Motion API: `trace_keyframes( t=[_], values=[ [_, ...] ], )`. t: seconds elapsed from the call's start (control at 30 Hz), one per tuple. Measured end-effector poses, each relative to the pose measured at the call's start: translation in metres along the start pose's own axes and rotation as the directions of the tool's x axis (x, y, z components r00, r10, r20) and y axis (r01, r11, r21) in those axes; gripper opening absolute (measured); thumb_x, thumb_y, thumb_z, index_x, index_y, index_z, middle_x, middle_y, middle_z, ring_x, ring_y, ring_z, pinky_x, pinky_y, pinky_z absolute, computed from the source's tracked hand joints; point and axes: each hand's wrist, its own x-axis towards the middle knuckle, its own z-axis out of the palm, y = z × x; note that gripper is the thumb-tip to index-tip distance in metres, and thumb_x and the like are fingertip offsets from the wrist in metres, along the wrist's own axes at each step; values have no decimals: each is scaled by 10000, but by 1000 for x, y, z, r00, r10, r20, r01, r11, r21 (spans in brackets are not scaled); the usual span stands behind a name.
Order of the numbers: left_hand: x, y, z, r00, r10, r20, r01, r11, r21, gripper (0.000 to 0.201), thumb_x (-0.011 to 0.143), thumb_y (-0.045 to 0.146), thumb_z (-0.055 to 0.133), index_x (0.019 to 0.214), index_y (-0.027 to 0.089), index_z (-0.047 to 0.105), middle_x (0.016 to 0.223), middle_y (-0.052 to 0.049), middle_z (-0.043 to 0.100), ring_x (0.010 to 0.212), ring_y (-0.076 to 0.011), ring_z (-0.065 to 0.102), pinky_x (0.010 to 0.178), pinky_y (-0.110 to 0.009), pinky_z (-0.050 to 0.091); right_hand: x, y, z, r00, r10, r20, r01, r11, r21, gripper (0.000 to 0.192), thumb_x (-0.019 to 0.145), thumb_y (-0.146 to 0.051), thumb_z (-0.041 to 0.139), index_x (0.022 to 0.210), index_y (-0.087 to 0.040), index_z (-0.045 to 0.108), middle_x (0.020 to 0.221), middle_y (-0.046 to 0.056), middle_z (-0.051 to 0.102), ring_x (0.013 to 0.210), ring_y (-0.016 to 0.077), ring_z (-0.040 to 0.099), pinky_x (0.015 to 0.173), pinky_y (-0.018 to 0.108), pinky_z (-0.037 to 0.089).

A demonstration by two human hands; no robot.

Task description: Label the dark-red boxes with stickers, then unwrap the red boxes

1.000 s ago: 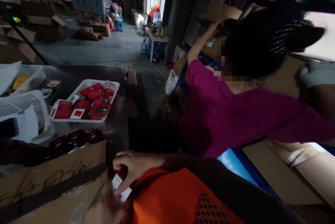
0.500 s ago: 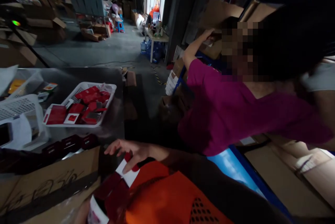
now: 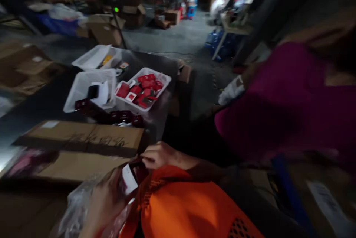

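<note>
My left hand (image 3: 104,202) is blurred at the bottom left, closed around a small red packet with a white label (image 3: 129,178) and a crumpled clear plastic bag (image 3: 72,210). My right hand (image 3: 159,155) reaches in from the right and pinches the packet's top edge with curled fingers. Both hands are close to my chest, just above my orange vest (image 3: 183,208) and in front of a flat cardboard box (image 3: 83,138).
On the dark table stand a white basket of red packets (image 3: 164,79), a second white basket (image 3: 80,93) and a third (image 3: 90,56). A row of dark red boxes (image 3: 122,116) lies beside them. A co-worker in a magenta top (image 3: 292,100) stands at the right.
The view has swung left and down. My right hand went from spread fingers to a pinch on the packet, and my left hand rose beside it. The co-worker now sits further right, blurred.
</note>
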Motion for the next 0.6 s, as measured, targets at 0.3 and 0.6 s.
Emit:
trace_keyframes(
  t=[0.3, 0.6],
  values=[
    [15, 37, -25, 949, -296, -108, 315, 879, 358, 293, 769, 148, 564, 1039, 193, 670, 915, -93, 752, 840, -282, 723, 673, -338, 515, 68, 12, 52, 922, 361, 141, -359, 656, 663, 109, 804, -235, 662, 904, -201, 634, 926, 42, 700, 914, 194, 634, 905, 354, 527],
    [22, 31, -71, 891, -446, -92, 416, 717, 559, 166, 736, 93, 589, 854, 158, 687, 797, -66, 695, 735, -250, 656, 644, -316, 496, 97, 7, 92, 762, -116, 637, -561, 373, 739, 573, 638, -138, 737, 1171, -236, 552, 746, -79, 610, 636, 125, 640, 657, 275, 577]
  ],
)
